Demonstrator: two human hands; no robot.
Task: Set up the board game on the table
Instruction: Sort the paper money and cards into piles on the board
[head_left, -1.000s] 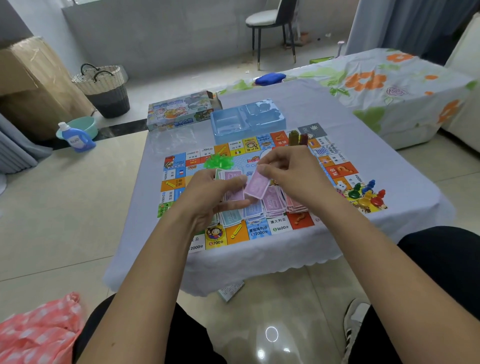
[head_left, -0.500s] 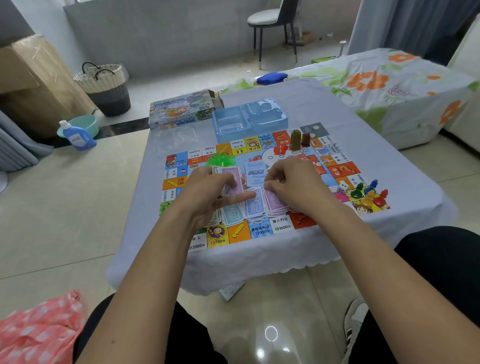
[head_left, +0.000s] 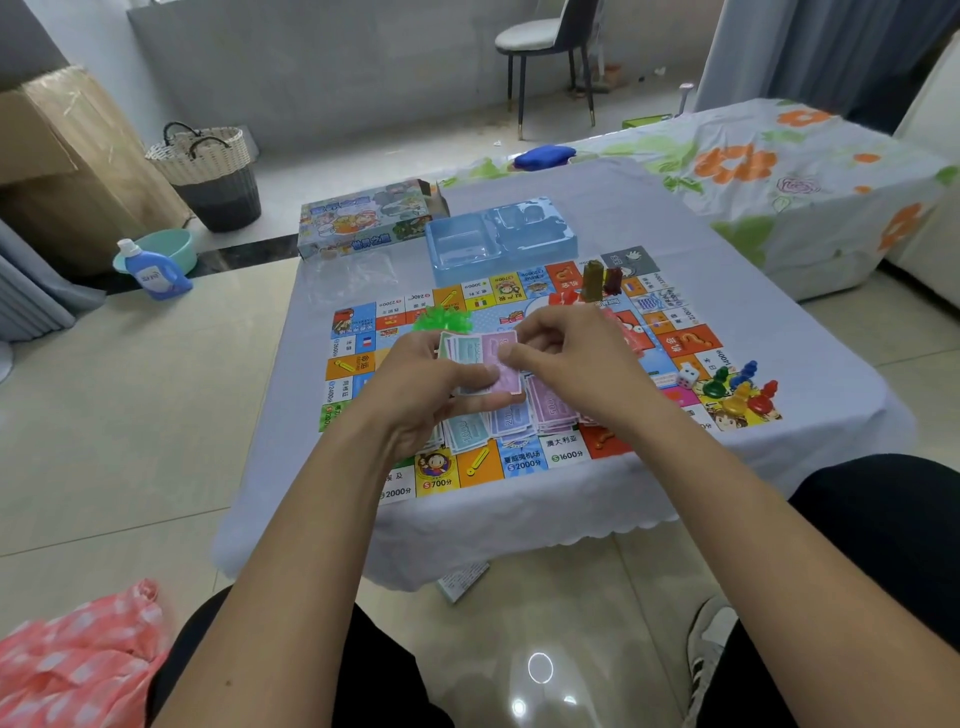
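At the centre of the frame the left hand (head_left: 426, 387) grips a fanned stack of play notes (head_left: 480, 358), fingers curled under it and thumb laid across the top. The right hand (head_left: 566, 364) meets it from the right, thumb and forefinger pinching the right edge of the top purple note. Both hands are above the board (head_left: 675, 338), which lies flat on the table (head_left: 727, 270) under a pale cloth. Below the hands, rows of sorted notes (head_left: 519, 421) lie on the board near its lower edge. Coloured pawns (head_left: 740, 392) cluster at the board's right corner, with a white die (head_left: 689, 374) just to their left. Green pieces (head_left: 441, 317) sit just above the left hand; brown and dark red pieces (head_left: 600, 280) stand near the board's upper edge. A blue tray (head_left: 498, 239) lies above the board, and the game box (head_left: 363, 221) to the tray's left.
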